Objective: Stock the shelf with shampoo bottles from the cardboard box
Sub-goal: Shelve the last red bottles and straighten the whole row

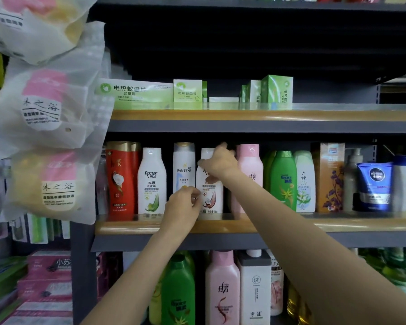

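White shampoo bottle [209, 195] upright on middle shelf [279, 222], between Pantene bottle [184, 168] and pink bottle [250, 170]. Right hand [219, 161] grips its top; left hand [185, 202] pinches lower side.

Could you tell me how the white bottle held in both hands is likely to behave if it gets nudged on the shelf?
The white bottle is tall on a narrow base, so it would probably tip rather than slide. Its glossy plastic looks rigid and may be slippery. The Pantene bottle and pink bottle stand close by, so a topple could knock them.
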